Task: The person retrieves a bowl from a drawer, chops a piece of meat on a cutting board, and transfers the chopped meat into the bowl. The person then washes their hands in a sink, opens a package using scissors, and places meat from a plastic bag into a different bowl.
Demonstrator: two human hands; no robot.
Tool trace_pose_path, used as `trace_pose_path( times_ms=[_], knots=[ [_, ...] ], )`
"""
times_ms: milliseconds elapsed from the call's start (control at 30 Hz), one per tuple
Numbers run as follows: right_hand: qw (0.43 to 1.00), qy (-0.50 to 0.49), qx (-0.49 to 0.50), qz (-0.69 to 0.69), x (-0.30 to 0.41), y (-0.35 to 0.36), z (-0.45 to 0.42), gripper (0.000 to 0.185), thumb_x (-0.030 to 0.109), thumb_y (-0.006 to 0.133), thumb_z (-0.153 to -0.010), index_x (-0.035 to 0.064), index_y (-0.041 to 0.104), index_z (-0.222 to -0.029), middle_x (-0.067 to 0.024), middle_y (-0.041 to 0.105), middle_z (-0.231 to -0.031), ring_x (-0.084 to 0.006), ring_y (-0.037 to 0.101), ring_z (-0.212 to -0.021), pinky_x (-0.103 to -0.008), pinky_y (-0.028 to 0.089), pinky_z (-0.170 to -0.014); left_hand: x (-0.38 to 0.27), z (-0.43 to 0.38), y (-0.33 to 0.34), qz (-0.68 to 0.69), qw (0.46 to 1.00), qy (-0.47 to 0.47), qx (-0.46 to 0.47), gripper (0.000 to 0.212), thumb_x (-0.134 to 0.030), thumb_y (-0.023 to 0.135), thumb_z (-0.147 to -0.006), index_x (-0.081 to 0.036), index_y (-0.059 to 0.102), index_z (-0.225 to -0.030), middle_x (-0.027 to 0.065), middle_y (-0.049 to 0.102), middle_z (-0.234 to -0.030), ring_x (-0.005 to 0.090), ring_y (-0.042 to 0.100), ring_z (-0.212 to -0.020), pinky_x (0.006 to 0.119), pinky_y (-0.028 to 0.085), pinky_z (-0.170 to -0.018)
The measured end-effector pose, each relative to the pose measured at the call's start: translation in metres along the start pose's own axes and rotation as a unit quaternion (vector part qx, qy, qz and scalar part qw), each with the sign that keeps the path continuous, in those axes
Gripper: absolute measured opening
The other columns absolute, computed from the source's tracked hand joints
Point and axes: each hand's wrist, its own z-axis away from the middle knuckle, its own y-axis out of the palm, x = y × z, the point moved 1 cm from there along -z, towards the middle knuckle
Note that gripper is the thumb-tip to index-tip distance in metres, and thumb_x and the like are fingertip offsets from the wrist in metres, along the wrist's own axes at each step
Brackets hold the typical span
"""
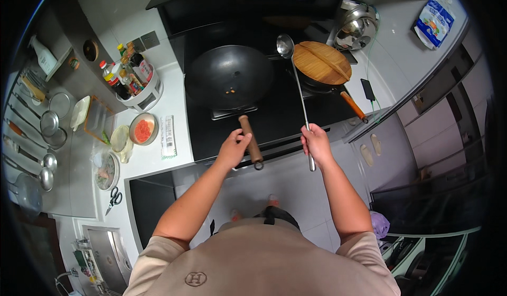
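My right hand (317, 145) grips the lower shaft of a long steel ladle (300, 88). The ladle's bowl lies up over the cooktop, next to a round wooden lid (317, 60). Before me, a dark wok (233, 68) sits on the black cooktop (273, 117), with a few small brown bits near its middle. Its brown wooden handle (251, 145) points towards me and ends in a metal ring. My left hand (233, 149) is just left of that handle, fingers bent and thumb at its edge. It is not wrapped around the handle; contact is unclear.
The wooden lid covers a second pan with an orange-brown handle (353, 105). On the left counter are a bottle caddy (146, 94), a bowl of red chopped food (143, 130), a plastic-covered dish (106, 171) and scissors (115, 198). A cabled phone (367, 90) lies right.
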Motion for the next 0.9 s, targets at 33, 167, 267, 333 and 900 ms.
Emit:
trace_pose_path(
  times_ms=[33,167,267,333,900],
  knots=[
    [1.0,-0.002,-0.007,0.001,-0.001,-0.005,-0.007,0.017,0.019,0.05,-0.092,0.0062,0.049,-0.081,-0.0005,0.048,-0.059,-0.0083,0.04,-0.036,-0.0226,0.031,-0.033,-0.004,-0.005,0.006,0.062,0.998,-0.032,0.004,0.054,-0.042,0.057,-0.087,-0.002,0.048,-0.121,0.0037,0.06,-0.092,0.0169,0.059,-0.084,0.03,0.049,-0.07],
    [1.0,-0.001,-0.019,0.021,-0.02,-0.021,-0.043,0.024,0.022,0.052,-0.091,0.0084,0.048,-0.072,0.0009,0.045,-0.056,-0.0085,0.041,-0.036,-0.0231,0.032,-0.032,-0.015,-0.027,0.017,0.263,0.949,-0.17,0.007,0.035,-0.036,0.062,-0.085,-0.011,0.047,-0.104,0.0031,0.057,-0.088,0.0163,0.059,-0.075,0.033,0.052,-0.062],
    [0.997,0.011,-0.002,0.072,-0.045,-0.041,-0.065,0.026,0.023,0.052,-0.091,0.0081,0.047,-0.071,0.001,0.043,-0.055,-0.0094,0.042,-0.035,-0.024,0.033,-0.032,-0.019,-0.032,0.027,0.301,0.93,-0.208,-0.039,0.024,-0.021,0.063,-0.085,-0.01,0.045,-0.096,0.0019,0.053,-0.074,0.0123,0.053,-0.058,0.028,0.049,-0.048],
    [0.99,-0.012,0.008,0.141,-0.066,-0.056,-0.081,0.026,0.02,0.051,-0.091,0.0025,0.048,-0.072,-0.003,0.044,-0.049,-0.0139,0.048,-0.037,-0.0296,0.038,-0.036,-0.016,-0.034,0.03,0.285,0.936,-0.202,-0.051,0.021,-0.019,0.063,-0.085,-0.01,0.045,-0.092,0.001,0.05,-0.068,0.0108,0.049,-0.052,0.026,0.045,-0.043],
    [0.843,-0.144,0.007,0.518,-0.13,-0.072,-0.22,0.022,0.022,0.05,-0.086,0.0053,0.063,-0.087,-0.0107,0.062,-0.067,-0.0263,0.063,-0.065,-0.0369,0.051,-0.059,-0.023,-0.024,0.041,0.223,0.938,-0.241,-0.112,0.009,-0.011,0.055,-0.085,-0.01,0.048,-0.091,0.0004,0.048,-0.065,0.0102,0.046,-0.046,0.025,0.041,-0.041]
  ],
)
